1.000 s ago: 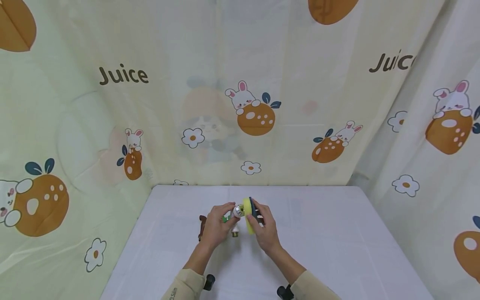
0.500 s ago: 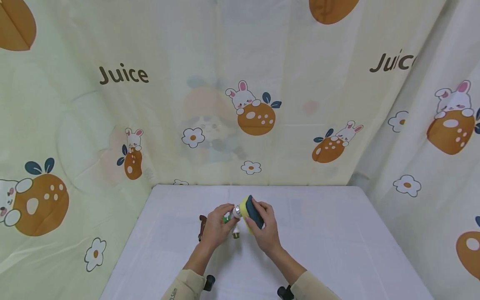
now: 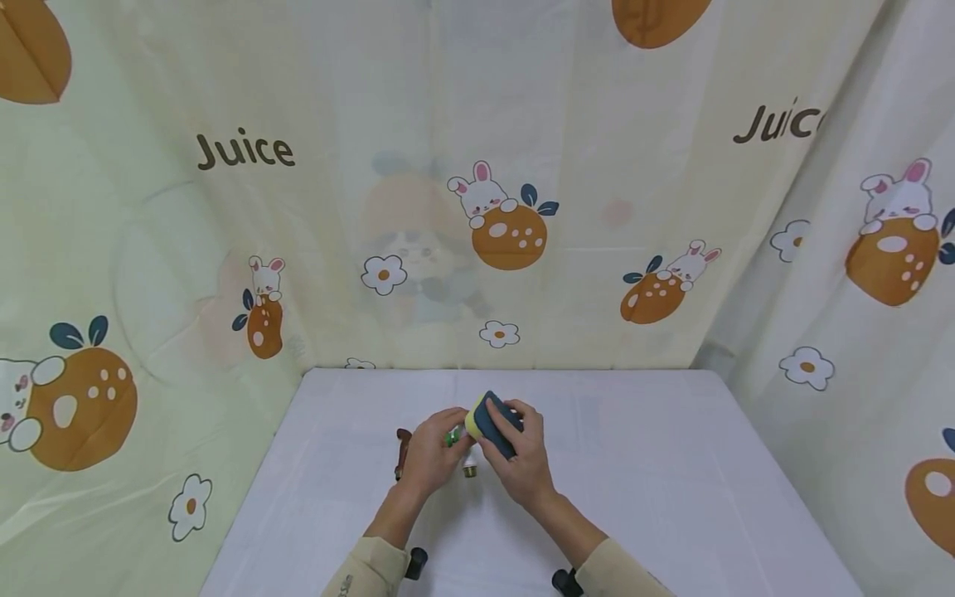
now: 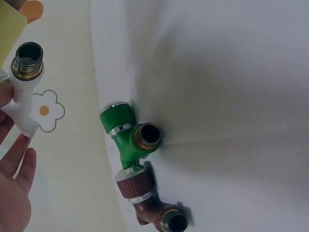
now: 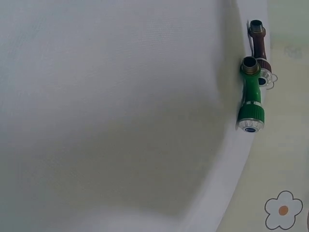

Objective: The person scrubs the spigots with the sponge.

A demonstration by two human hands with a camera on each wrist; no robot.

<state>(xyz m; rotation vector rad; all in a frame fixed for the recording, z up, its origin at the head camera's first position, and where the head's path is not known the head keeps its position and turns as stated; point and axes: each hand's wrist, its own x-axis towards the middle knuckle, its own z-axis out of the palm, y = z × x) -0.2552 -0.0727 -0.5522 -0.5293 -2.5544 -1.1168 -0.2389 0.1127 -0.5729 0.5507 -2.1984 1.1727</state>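
My left hand (image 3: 435, 450) pinches a white angled pipe fitting (image 4: 22, 99) with a threaded brass end, held above the table. My right hand (image 3: 525, 464) grips a scrub sponge (image 3: 496, 425), yellow on one side and dark blue-green on the other. The sponge is up against the fitting's capped end and hides it in the head view. In the left wrist view, the fitting's threaded end points up, with the yellow side (image 4: 9, 26) of the sponge beside it.
A green fitting (image 4: 124, 145) and a brown fitting (image 4: 145, 193) of similar shape lie end to end on the table's left side. The white tabletop (image 3: 656, 464) stretches right of my hands. A printed curtain (image 3: 582, 307) hangs behind its far edge.
The sponge has turned in my right hand from edge-on to showing its dark face, and has moved left over the chrome end of the white fitting. My left hand stays nearly in place.
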